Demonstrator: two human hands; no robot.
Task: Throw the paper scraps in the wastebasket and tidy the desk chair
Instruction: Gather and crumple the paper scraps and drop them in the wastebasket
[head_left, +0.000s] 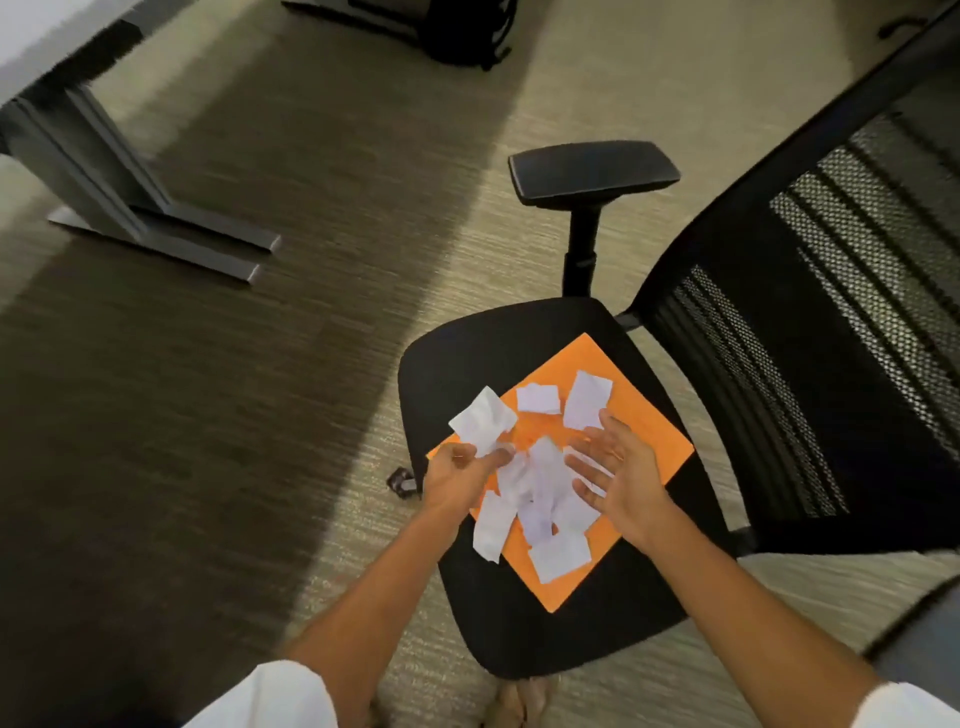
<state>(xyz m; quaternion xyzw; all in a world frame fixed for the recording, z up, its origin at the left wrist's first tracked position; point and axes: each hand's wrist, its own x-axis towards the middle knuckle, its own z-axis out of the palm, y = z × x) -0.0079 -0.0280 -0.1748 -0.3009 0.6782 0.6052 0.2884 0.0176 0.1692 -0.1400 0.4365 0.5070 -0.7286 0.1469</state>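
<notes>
Head view: left hand pinched closed on one white scrap at the front-left edge of the chair seat. Right hand open flat, fingers spread, holding nothing, hovering at the loose paper scraps piled on an orange sheet; contact unclear, blurred. Wastebasket not in view. Risk: raking the pile one-handed could slide scraps off the slick sheet onto the carpet, or drag the sheet itself.
</notes>
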